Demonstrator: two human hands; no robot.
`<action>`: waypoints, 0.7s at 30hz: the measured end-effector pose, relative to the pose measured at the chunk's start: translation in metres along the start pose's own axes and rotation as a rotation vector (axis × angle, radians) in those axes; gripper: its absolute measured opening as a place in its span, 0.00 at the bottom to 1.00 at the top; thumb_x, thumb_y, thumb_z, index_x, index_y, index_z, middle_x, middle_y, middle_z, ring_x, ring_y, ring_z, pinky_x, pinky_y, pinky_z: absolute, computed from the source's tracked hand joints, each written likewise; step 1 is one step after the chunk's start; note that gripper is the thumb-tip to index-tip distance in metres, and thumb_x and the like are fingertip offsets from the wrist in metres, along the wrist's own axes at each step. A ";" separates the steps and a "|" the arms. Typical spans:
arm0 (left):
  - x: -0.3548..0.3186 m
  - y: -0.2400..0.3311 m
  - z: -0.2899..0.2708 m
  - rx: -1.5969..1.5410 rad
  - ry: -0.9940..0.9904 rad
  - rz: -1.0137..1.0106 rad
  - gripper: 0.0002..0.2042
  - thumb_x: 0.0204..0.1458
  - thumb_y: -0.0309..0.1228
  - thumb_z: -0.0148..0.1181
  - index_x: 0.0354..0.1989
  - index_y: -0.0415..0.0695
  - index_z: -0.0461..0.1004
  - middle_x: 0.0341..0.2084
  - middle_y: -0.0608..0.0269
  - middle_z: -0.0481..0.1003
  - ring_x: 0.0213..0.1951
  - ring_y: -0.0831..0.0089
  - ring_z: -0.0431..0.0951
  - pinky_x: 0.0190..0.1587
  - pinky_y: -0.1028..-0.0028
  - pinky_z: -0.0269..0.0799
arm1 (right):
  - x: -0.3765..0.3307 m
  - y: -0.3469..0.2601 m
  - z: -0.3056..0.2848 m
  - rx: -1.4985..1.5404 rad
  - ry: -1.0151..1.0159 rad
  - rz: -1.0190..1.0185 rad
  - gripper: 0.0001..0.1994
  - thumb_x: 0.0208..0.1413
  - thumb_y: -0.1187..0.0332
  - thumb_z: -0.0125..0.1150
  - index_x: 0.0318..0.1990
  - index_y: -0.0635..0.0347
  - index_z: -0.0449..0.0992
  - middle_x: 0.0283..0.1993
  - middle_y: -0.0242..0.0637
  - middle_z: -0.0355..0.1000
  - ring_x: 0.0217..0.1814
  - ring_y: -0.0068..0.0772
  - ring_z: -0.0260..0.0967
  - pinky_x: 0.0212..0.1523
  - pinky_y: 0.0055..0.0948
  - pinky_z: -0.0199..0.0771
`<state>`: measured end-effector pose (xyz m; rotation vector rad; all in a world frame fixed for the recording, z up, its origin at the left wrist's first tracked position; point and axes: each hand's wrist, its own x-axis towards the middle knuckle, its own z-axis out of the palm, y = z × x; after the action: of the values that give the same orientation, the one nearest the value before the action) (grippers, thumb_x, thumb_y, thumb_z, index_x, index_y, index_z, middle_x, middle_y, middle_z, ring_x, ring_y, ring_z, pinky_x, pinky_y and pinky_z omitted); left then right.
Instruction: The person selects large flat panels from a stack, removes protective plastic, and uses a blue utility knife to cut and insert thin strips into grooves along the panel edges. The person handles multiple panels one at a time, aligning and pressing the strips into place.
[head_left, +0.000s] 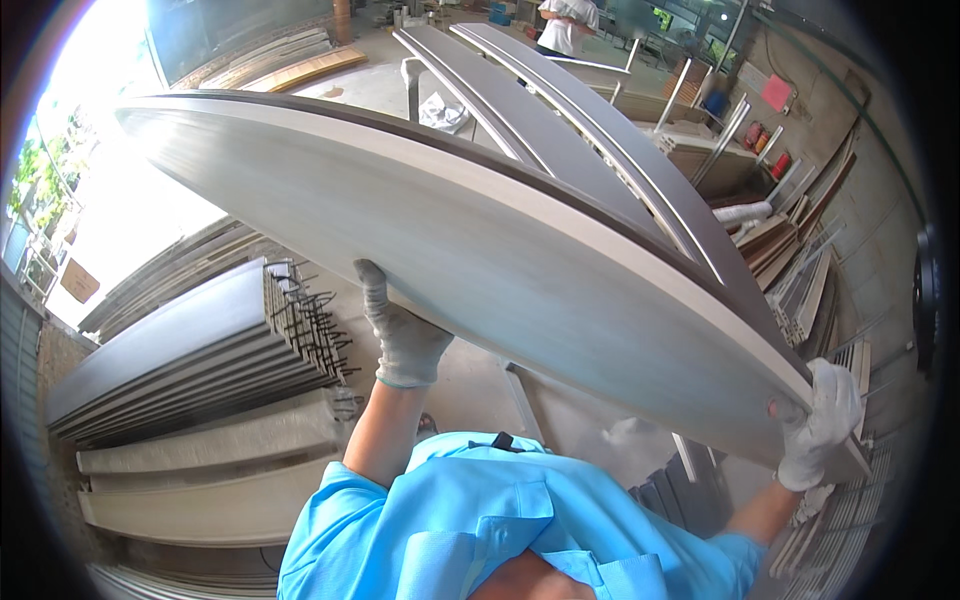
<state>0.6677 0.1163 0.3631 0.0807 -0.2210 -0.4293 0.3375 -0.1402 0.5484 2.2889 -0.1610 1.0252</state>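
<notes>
A long, flat grey panel (450, 260) stretches across in front of me, tilted, with its broad face toward me and a pale edge along the top. My left hand (405, 335), in a whitish glove with a dirty thumb, holds its lower edge left of the middle. The thumb lies on the near face; the other fingers are hidden behind the panel. My right hand (825, 420), also gloved, is closed around the panel's right end. Just beyond the held panel, two long grey-brown panels (590, 150) lie side by side on a metal stand (411, 90).
At the left lie a stack of grey panels (165, 350) with dark strands hanging from its end and a pale wrapped bundle (220, 440). Boards (790, 245) and upright metal posts (730, 140) line the right. Far back stands another person (568, 25).
</notes>
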 end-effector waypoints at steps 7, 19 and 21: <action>0.132 0.017 0.000 0.116 -0.005 -0.041 0.44 0.45 0.65 0.65 0.66 0.50 0.62 0.56 0.59 0.69 0.60 0.58 0.68 0.63 0.51 0.68 | 0.080 -0.015 0.055 -0.112 -0.014 -0.013 0.40 0.53 0.29 0.50 0.38 0.68 0.74 0.30 0.44 0.70 0.30 0.49 0.69 0.31 0.42 0.69; 0.376 -0.032 -0.030 0.028 0.024 -0.230 0.45 0.48 0.63 0.64 0.68 0.49 0.58 0.61 0.54 0.66 0.63 0.54 0.66 0.64 0.44 0.66 | 0.188 0.018 0.240 -0.244 -0.082 0.025 0.34 0.60 0.36 0.49 0.40 0.67 0.74 0.32 0.46 0.72 0.32 0.52 0.71 0.32 0.44 0.69; 0.409 -0.044 -0.041 0.049 0.066 -0.229 0.43 0.49 0.62 0.64 0.68 0.49 0.58 0.62 0.55 0.65 0.64 0.53 0.65 0.64 0.44 0.65 | 0.205 0.021 0.271 -0.241 -0.089 0.026 0.33 0.59 0.37 0.50 0.41 0.67 0.74 0.32 0.46 0.72 0.32 0.53 0.70 0.32 0.45 0.69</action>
<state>1.0213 -0.0945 0.3978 0.1690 -0.1578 -0.6486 0.6442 -0.2873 0.5663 2.1173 -0.3331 0.8661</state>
